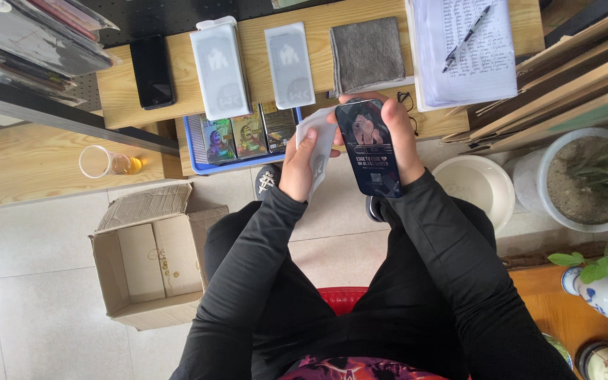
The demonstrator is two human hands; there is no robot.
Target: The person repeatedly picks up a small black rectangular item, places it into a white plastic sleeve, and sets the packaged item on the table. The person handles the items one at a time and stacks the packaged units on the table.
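Right hand: the right hand (pixel 401 137) grips a dark phone-shaped packet (pixel 372 146) along its right edge, fingers curled over the far end and thumb side pressed to the rim; the packet is upright in the grasp, printed face toward the camera.
Left hand: the left hand (pixel 302 163) is closed loosely on a white sleeve (pixel 320 141), fingers wrapped around it, the sleeve's far corner touching the packet's left edge.
Where it is held: both things are above the person's knees, just near of the wooden bench (pixel 177 91), over tiled floor.
Slip risk: the packet is held by one edge only, so I judge a loosened finger could let it swing and drop to the tiles.
Crease risk: the sleeve is bunched in the left palm; a tighter squeeze could likely bend or crumple it.
Bench clutter: a black phone (pixel 152 70), two white boxes (pixel 221 69), a grey cloth (pixel 366 53) and a notebook with a pen (pixel 467 49) lie on the bench; a reach to the far side could knock one off the edge.
Tray: a blue tray (pixel 198 151) of coloured packets sits just below the bench, close to the left hand.
Left of scene: a plastic cup (pixel 100 162) of amber liquid lies on its side on the lower shelf, above an open cardboard box (pixel 150 271); a bump could spill it.
Right of scene: a white bowl (pixel 478 184) and a potted plant (pixel 585 176) stand close to the right elbow.
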